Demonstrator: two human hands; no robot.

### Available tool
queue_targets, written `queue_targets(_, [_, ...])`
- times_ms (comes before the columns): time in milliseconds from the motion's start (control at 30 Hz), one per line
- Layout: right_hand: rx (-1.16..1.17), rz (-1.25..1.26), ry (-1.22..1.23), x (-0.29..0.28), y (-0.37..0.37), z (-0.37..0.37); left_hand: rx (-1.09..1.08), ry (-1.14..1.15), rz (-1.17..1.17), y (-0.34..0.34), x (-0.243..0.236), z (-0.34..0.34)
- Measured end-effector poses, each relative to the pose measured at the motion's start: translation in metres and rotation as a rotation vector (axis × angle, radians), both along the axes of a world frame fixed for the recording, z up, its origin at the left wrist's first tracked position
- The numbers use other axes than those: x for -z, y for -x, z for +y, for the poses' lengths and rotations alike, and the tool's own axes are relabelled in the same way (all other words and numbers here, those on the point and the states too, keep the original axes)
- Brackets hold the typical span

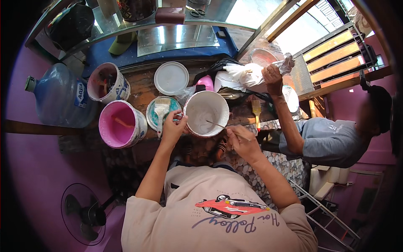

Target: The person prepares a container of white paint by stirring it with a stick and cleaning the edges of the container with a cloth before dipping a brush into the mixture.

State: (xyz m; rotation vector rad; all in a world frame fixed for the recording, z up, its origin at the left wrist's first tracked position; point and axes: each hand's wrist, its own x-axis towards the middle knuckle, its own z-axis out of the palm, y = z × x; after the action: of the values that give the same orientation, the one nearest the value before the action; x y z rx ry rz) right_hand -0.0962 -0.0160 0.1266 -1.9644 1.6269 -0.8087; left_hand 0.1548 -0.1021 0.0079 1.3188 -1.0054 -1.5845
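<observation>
- Two bare hands attend a white bucket [220, 105] at the near edge of the bench [140, 89], head view.
- Right hand [242, 142]: fingers pinch a thin stick [218, 125]; its tip reaches into the bucket.
- Left hand [173, 126]: fingers curled at the bucket's left rim; whether they grip it cannot be told.
- Step in hand, by judgement: stirring the pale contents [202, 119]. The next move would call for a steadied rim and a controlled stick.
- Left of the bucket: a wide brush [162, 108] on a teal-smeared tub [152, 111]; farther left, a pink-coated bucket [112, 114].
- Hidden: the white bucket's base. Unclear: depth of contents; material of the white bundle [245, 75] at a co-worker's hand [273, 78], far right.
</observation>
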Motion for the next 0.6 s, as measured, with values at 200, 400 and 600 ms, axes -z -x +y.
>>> queue_targets(200, [0.079, 0.085, 0.152, 0.005, -0.004, -0.015, 0.122, -0.092, 0.007, 0.0, -0.008, 0.002])
queue_targets(400, [-0.04, -0.026, -0.021, 0.002, -0.001, -0.003, 0.093, -0.064, 0.061, 0.004, 0.004, 0.008])
queue_targets(600, [-0.024, -0.11, -0.091, 0.003, -0.007, -0.011, 0.12, 0.162, -0.119, 0.009, -0.005, 0.015])
